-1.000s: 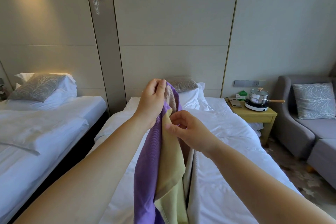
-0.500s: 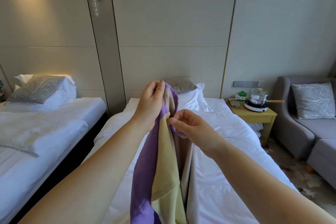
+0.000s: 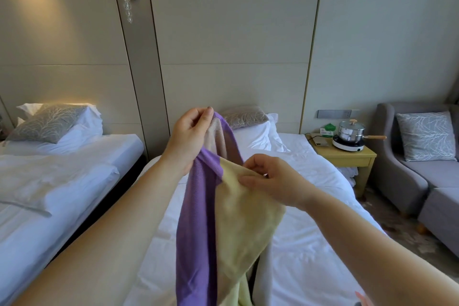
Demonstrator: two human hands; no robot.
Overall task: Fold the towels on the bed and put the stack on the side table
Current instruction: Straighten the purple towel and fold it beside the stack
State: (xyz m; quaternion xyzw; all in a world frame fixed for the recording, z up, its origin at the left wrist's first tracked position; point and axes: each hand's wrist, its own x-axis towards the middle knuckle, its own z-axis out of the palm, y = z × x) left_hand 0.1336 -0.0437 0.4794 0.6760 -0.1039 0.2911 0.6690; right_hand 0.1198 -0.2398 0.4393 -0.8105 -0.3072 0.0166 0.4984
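Single head-worn wide-angle view, facing forward and down along the bed (image 3: 310, 243), close behind the hands

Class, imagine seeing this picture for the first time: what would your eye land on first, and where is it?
First, the bright purple towel and yellow towel hanging mid-frame over the white bed. The left hand pinches the purple one's top and the right hand pinches the yellow one's edge. Next, the shiny pot on the side table at right.
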